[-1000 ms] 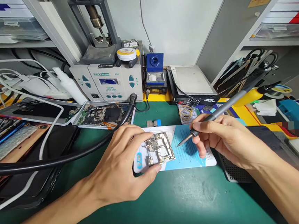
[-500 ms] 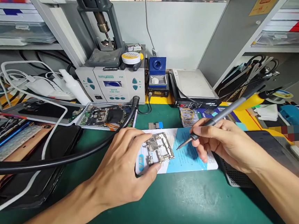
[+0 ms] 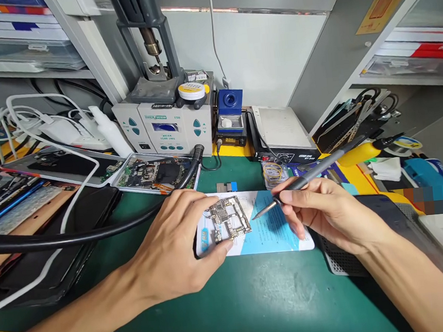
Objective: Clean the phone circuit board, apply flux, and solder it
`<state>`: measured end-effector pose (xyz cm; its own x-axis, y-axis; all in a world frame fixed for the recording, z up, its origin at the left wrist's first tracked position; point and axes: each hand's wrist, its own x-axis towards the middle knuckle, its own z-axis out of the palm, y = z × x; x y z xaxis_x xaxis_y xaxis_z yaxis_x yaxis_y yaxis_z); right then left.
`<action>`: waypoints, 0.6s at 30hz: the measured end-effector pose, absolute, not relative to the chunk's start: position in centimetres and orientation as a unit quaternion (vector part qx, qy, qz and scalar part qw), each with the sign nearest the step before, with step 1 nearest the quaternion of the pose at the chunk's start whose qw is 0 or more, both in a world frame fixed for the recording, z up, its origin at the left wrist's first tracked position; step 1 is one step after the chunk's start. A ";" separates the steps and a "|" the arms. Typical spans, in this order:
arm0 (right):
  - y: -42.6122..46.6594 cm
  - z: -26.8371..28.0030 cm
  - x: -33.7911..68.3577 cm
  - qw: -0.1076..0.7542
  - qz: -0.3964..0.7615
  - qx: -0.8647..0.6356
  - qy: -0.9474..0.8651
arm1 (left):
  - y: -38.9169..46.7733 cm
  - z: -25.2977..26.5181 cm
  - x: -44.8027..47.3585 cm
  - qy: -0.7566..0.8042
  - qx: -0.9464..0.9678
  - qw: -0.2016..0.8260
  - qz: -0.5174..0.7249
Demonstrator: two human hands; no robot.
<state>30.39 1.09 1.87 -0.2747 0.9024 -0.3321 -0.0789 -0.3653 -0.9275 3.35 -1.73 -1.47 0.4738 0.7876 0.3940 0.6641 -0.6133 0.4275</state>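
Observation:
My left hand (image 3: 178, 247) grips a phone logic board (image 3: 221, 211) by its edges, fingers at the far side and thumb at the near side. The board is over a white and blue printed card (image 3: 268, 237) on the green mat. Between the fingers of my right hand (image 3: 331, 208) is a soldering iron (image 3: 313, 172), held like a pen. Its pointed metal tip slants down to the left and hangs close to the board's right edge; I cannot tell whether they touch. Just beyond the card lies a small connector piece with a blue end (image 3: 233, 186).
A grey rework station (image 3: 167, 127) stands at the back, beside a small soldering unit (image 3: 232, 136) and a flat heating plate (image 3: 282, 124). A black hose (image 3: 96, 240) crosses the left side. An opened device (image 3: 152, 172) lies behind it. A dark phone (image 3: 381, 219) is at right.
The view has shifted slightly, with the scene moving a little left. The iron's tip is somewhat nearer the board's right edge. Both hands keep their holds.

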 end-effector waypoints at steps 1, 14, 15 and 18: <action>1.0 1.8 30.3 0.365 0.669 -0.483 -0.432 | -1.7 -1.5 3.3 0.428 0.852 0.107 0.283; 0.3 1.2 29.5 0.356 0.610 -0.534 -0.465 | -1.8 -1.3 3.3 0.438 0.853 0.109 0.262; 0.3 1.2 29.5 0.354 0.606 -0.537 -0.468 | -1.8 -1.3 3.3 0.437 0.853 0.108 0.263; 0.2 1.3 29.5 0.347 0.597 -0.545 -0.475 | -1.9 -1.3 3.1 0.434 0.856 0.107 0.262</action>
